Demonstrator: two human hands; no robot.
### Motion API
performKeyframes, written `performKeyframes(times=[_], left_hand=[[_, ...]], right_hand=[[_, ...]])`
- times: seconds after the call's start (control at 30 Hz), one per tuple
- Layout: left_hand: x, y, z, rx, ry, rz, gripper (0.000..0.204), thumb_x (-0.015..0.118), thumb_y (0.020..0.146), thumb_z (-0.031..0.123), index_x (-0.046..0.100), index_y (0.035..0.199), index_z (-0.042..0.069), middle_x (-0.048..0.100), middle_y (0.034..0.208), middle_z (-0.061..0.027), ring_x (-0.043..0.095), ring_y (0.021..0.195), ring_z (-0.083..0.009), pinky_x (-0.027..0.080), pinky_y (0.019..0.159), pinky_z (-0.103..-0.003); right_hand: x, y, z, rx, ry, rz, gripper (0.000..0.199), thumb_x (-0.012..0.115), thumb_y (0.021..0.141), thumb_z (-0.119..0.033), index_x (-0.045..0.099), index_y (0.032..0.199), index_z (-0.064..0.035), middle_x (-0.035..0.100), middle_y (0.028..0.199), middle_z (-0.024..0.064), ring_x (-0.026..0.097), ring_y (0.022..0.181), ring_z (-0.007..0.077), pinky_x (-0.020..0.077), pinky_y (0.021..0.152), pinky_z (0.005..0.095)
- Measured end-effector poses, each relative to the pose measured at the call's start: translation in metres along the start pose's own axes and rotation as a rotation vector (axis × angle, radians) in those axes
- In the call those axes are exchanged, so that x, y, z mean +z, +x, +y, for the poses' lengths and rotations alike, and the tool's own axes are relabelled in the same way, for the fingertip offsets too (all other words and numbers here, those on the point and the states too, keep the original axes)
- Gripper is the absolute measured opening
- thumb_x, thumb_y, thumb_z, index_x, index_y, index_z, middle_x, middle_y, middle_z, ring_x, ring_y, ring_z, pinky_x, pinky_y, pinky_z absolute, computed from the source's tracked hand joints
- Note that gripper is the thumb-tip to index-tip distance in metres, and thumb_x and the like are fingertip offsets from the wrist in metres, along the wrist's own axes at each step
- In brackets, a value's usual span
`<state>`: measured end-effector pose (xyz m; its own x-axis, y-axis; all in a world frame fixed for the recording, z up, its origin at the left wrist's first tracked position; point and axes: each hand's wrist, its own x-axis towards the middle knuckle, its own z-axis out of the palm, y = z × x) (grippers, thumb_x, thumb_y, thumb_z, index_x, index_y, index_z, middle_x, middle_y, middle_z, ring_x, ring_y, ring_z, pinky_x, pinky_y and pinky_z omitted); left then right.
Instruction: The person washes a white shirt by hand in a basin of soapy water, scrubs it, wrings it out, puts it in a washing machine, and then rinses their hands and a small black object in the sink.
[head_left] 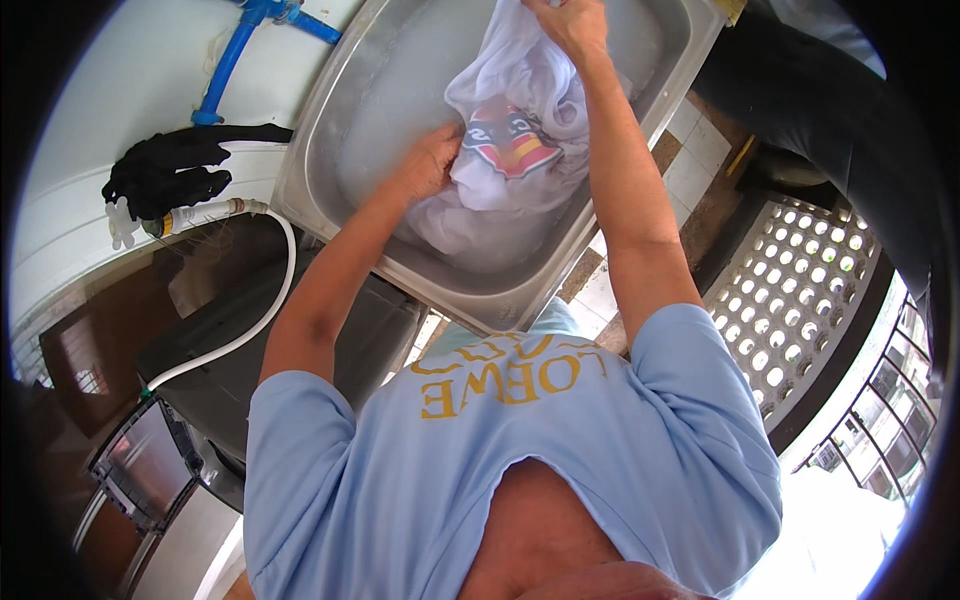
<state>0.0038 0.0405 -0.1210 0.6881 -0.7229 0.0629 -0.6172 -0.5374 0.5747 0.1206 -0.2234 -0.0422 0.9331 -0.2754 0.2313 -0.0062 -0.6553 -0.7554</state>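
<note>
A wet white garment (520, 120) with a red, yellow and dark printed patch lies bunched in a steel sink (330, 140) that holds cloudy water. My left hand (430, 160) presses into the garment's left side, its fingers closed in the cloth. At the sink's far end my right hand (572, 25) grips the upper part of the same garment and pulls it up out of the water. Both forearms reach over my light blue shirt toward the sink.
A blue pipe (228, 65) runs down the white wall to the left of the sink. A black cloth (170, 170) hangs beside a white hose (262, 320). A dark appliance stands below the sink; a perforated white screen (800, 290) is at right.
</note>
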Motion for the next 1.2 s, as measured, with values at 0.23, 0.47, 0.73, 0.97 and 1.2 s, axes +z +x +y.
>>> performKeyframes(times=[0.23, 0.47, 0.73, 0.97, 1.2], left_hand=[[0.011, -0.009, 0.018, -0.208, 0.043, -0.042, 0.041, 0.072, 0.064, 0.005, 0.059, 0.104, 0.005, 0.055, 0.106, -0.0194, 0.054, 0.099, -0.0402, 0.047, 0.082, -0.042], [-0.002, 0.008, 0.016, -0.266, 0.096, -0.028, 0.036, 0.066, 0.069, 0.004, 0.058, 0.105, -0.001, 0.061, 0.104, -0.0225, 0.057, 0.098, -0.0396, 0.047, 0.081, -0.042], [-0.001, 0.025, 0.022, -0.332, 0.028, -0.064, 0.022, 0.068, 0.062, 0.013, 0.064, 0.08, 0.001, 0.062, 0.086, -0.0247, 0.059, 0.084, -0.0421, 0.046, 0.076, -0.047], [-0.001, 0.013, 0.024, -0.128, 0.337, -0.08, 0.014, 0.058, 0.071, -0.001, 0.06, 0.084, -0.002, 0.058, 0.088, -0.022, 0.061, 0.082, -0.0389, 0.05, 0.071, -0.046], [-0.012, 0.02, 0.007, 0.166, 0.541, -0.288, 0.014, 0.054, 0.072, -0.002, 0.058, 0.085, -0.003, 0.058, 0.087, -0.0191, 0.063, 0.075, -0.0339, 0.053, 0.065, -0.042]], right_hand=[[-0.002, 0.0, 0.007, -0.041, -0.031, -0.001, 0.034, 0.066, 0.074, -0.032, 0.066, 0.093, -0.004, 0.065, 0.085, 0.0241, 0.062, 0.084, 0.0421, 0.0497, 0.072, 0.0468], [-0.004, 0.003, 0.011, -0.024, 0.0, 0.022, 0.032, 0.066, 0.075, -0.032, 0.066, 0.091, -0.0038, 0.064, 0.083, 0.0249, 0.062, 0.084, 0.0427, 0.0493, 0.071, 0.0475], [-0.008, 0.012, 0.036, -0.155, -0.115, 0.199, 0.034, 0.072, 0.069, -0.035, 0.068, 0.093, -0.0114, 0.066, 0.084, 0.017, 0.064, 0.081, 0.036, 0.0522, 0.072, 0.0438], [-0.007, -0.001, -0.008, 0.096, -0.057, -0.075, 0.028, 0.066, 0.076, -0.03, 0.068, 0.097, -0.0119, 0.067, 0.088, 0.0166, 0.064, 0.086, 0.0367, 0.0516, 0.077, 0.0429], [-0.015, 0.0, -0.009, 0.054, -0.015, -0.051, 0.027, 0.067, 0.076, -0.031, 0.068, 0.092, -0.0081, 0.066, 0.082, 0.0198, 0.063, 0.076, 0.0372, 0.051, 0.069, 0.0418]])
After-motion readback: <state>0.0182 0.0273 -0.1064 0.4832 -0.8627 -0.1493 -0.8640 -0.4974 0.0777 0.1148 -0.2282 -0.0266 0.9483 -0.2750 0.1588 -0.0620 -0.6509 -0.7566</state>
